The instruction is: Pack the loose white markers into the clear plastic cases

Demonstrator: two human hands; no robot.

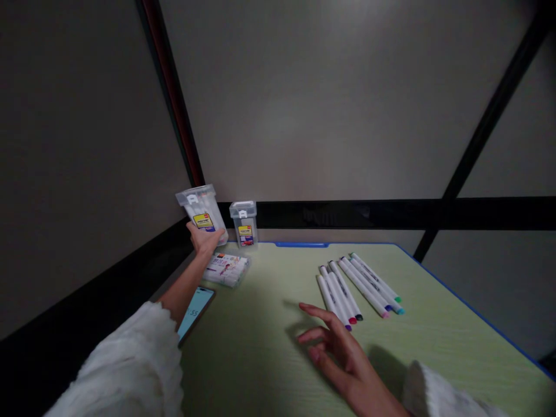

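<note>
At the far left corner of the table, my left hand (205, 237) is wrapped round a clear plastic marker box (207, 207) with a yellow label, which is tilted to the left. White markers show through its wall. My right hand (332, 344) is held over the near middle of the table with fingers apart and nothing in them. Just beyond it, to the right, lie two groups of white markers: one group (341, 294) with purple, red and black ends, another (373, 284) with pink, blue and green ends.
A second clear marker box (244, 225) stands upright at the back edge. Below my left hand lies a flat clear case (228, 269) with a printed label. A phone (195, 311) rests near my left forearm. Walls rise behind the green table (269, 330) and to its left.
</note>
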